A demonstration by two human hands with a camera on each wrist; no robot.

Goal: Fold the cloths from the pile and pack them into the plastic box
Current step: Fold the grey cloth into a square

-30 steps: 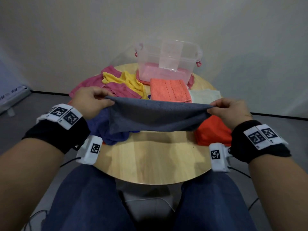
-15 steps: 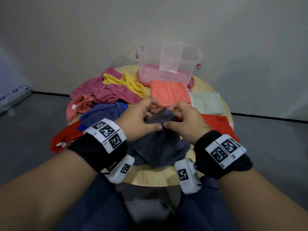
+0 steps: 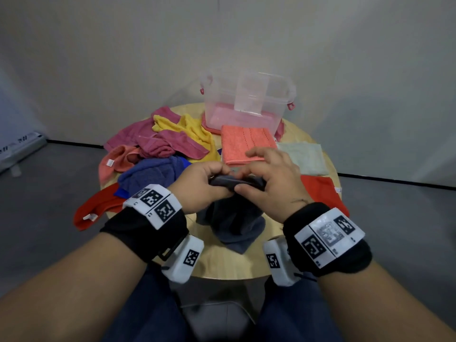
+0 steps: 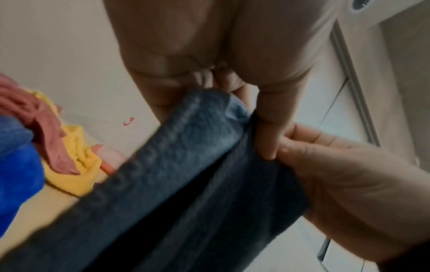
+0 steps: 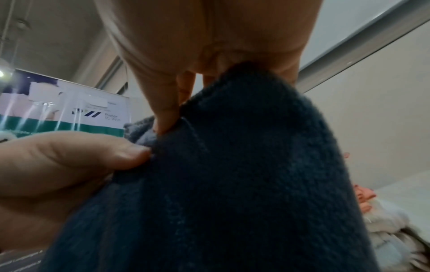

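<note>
Hands [image 3: 237, 183] perhaps higher now, pinching grey cloth [image 3: 234, 223].

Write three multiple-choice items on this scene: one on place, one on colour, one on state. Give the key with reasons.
1. Where is the plastic box?
A. far side of the table
B. on the floor
C. on the lap

2. What colour is the held cloth?
A. yellow
B. dark grey
C. white

3. How is that cloth held?
A. lying flat, untouched
B. by the left hand only
C. pinched by both hands

Key: A, it stands behind the cloths; B, it hangs dark grey; C, left hand and right hand meet on its top edge.
</note>
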